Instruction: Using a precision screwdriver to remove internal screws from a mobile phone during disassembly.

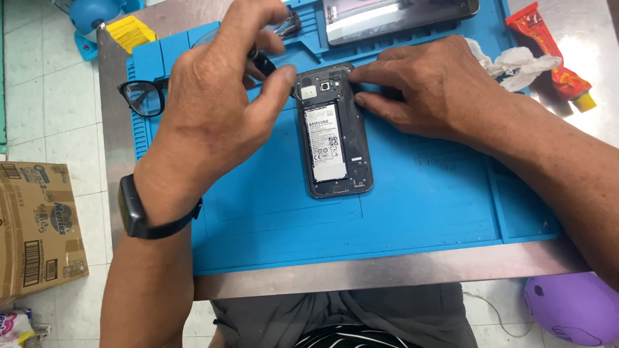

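Note:
An opened smartphone [336, 132] lies face down on a blue work mat [412, 206], its back cover off and its white battery exposed. My left hand [219, 96] is closed around a small black tool [263, 62] whose tip sits at the phone's upper left corner. My right hand [429, 87] rests on the mat with its fingertips pressing the phone's upper right edge. A black band is on my left wrist.
Black-framed glasses [143, 95] lie at the mat's left edge. A second device [393, 16] lies at the top of the mat. A crumpled white tissue [519, 64] and a red tube [551, 55] are at the right. A cardboard box [39, 225] stands on the floor at the left.

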